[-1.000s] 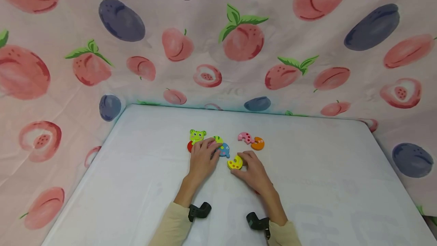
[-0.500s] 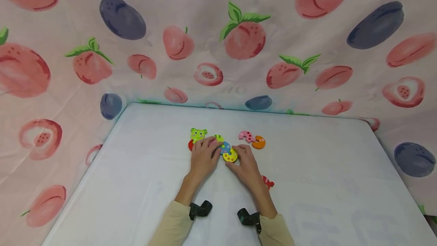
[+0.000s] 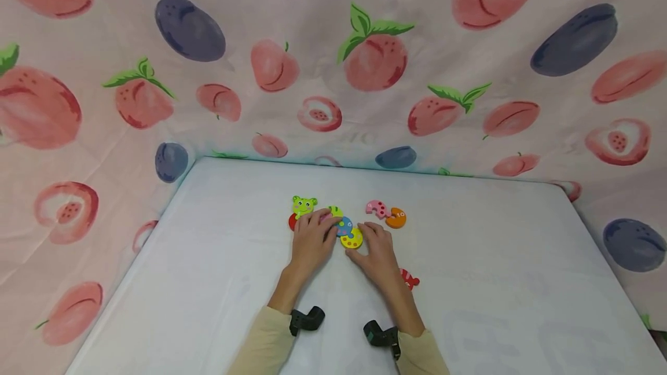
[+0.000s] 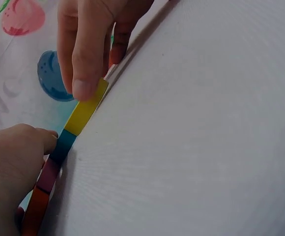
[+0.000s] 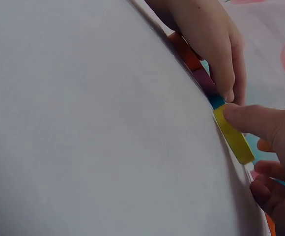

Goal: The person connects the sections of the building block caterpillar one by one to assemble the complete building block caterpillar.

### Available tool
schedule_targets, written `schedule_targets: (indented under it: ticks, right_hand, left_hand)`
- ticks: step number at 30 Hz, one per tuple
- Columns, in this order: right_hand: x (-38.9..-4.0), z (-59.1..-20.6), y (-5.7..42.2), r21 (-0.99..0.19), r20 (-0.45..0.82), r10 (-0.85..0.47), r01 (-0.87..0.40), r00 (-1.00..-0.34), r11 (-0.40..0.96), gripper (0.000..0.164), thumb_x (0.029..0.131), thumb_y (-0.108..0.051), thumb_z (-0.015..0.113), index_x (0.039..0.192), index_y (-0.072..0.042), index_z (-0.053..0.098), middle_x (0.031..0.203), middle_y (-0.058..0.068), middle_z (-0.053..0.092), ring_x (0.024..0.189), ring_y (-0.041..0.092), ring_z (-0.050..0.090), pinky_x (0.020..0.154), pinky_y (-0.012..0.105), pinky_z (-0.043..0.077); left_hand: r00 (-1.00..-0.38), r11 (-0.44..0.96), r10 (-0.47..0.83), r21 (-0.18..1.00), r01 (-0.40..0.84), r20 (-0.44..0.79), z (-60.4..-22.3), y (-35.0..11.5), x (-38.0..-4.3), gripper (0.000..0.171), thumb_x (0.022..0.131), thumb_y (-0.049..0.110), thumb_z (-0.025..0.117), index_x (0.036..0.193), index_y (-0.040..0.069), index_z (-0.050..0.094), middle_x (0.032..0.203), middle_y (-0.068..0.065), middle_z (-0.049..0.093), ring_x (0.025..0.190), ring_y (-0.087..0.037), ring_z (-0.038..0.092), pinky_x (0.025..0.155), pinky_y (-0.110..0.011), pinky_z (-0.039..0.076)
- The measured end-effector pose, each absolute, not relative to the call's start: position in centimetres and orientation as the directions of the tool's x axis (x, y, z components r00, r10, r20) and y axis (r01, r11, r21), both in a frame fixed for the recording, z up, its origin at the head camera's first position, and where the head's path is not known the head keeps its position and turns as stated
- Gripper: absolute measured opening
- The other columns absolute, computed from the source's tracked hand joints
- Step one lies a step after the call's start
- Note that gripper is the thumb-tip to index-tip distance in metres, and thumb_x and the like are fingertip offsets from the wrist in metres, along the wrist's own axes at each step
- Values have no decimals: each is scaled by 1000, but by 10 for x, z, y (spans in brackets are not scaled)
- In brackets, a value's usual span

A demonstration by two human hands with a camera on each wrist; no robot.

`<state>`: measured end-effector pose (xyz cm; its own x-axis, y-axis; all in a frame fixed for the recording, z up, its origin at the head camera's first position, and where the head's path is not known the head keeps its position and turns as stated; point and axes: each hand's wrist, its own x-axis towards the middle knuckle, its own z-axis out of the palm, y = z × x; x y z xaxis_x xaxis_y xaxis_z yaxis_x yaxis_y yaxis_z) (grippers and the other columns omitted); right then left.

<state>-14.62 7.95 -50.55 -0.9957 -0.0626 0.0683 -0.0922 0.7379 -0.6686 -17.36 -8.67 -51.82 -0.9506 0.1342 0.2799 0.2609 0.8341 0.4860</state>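
Flat number puzzle pieces form a curved row on the white table. My left hand (image 3: 314, 242) lies over the row and holds the blue puzzle piece (image 3: 344, 226) between thumb and fingers. It partly covers a green piece (image 3: 336, 211) and a pink one. At the row's near end, the yellow spotted puzzle piece (image 3: 351, 239) adjoins the blue one. My right hand (image 3: 379, 254) has thumb and fingers around it; in the right wrist view the thumb touches the yellow piece's edge (image 5: 235, 137). A green animal-head piece (image 3: 303, 205) and a red piece (image 3: 293, 222) show at the far end.
Behind my right hand lie a pink spotted piece (image 3: 376, 208) and an orange piece (image 3: 396, 218), touching. A red striped piece (image 3: 410, 280) shows beside my right forearm, partly hidden. Fruit-print cloth (image 3: 323, 74) hangs behind the white table (image 3: 500, 271).
My right hand has carried the yellow piece left and away from me, up against the blue piece. The red striped piece has come into view. My left hand stays in place.
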Motion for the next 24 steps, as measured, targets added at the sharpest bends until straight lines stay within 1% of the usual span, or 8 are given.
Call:
schedule_targets:
  ticks: [4,8,12,17,19,20,22,24]
  right_hand:
    - [-137,-498,90,-695,63,-63,-89,-996,713,63,82,-26,78,137,-10,53,141,13,49,131,32,42,106,51,45]
    - [-125,-485,109,-722,39,-61,-70,-997,688,65,82,-26,77,139,-12,50,143,12,48,129,31,45,104,49,47]
    - [-113,-479,133,-756,-12,-43,-19,-999,655,65,84,-26,76,141,-13,47,145,11,46,126,31,49,101,49,50]
    - [-99,-485,160,-820,-107,-1,87,-994,565,59,90,-26,69,142,-17,45,147,7,45,133,31,46,109,51,42]
    - [-96,-491,169,-839,-124,17,114,-992,533,55,93,-26,65,143,-16,44,147,6,47,135,29,45,112,44,40]
    - [-94,-494,173,-845,-134,29,130,-991,519,53,94,-26,63,143,-16,44,147,6,47,135,27,46,112,36,41]
    - [-92,-500,179,-860,-151,54,158,-987,486,51,96,-28,60,143,-17,43,146,5,49,134,24,48,105,19,44]
    - [-91,-503,183,-864,-162,79,180,-984,470,49,98,-31,57,143,-18,44,145,4,50,132,23,51,97,6,42]
  left_hand:
    - [-953,828,133,497,258,273,-518,-87,-173,29,96,30,58,124,28,66,139,-1,53,127,-27,42,111,-49,33]
    - [-961,831,133,502,242,243,-515,-85,-171,32,95,36,59,126,27,65,141,-2,52,130,-28,40,111,-50,34]
    - [-971,849,138,482,218,196,-511,-82,-170,41,93,46,59,129,27,62,143,-4,49,131,-28,37,112,-52,33]
    - [-965,857,167,453,245,204,-509,-79,-169,57,87,52,62,136,24,55,142,-7,47,134,-28,37,117,-54,24]
    - [-962,860,182,441,257,206,-509,-77,-169,60,86,53,63,139,24,53,143,-8,46,135,-28,36,118,-55,22]
    - [-962,862,188,437,259,200,-509,-77,-169,61,86,52,64,139,24,52,144,-8,46,136,-28,36,118,-55,21]
    - [-964,867,196,426,257,182,-509,-76,-168,60,87,52,63,139,25,52,145,-7,44,137,-28,35,119,-56,19]
    - [-964,870,206,420,259,169,-509,-75,-168,58,87,51,63,138,25,53,147,-7,44,138,-29,34,119,-57,19]
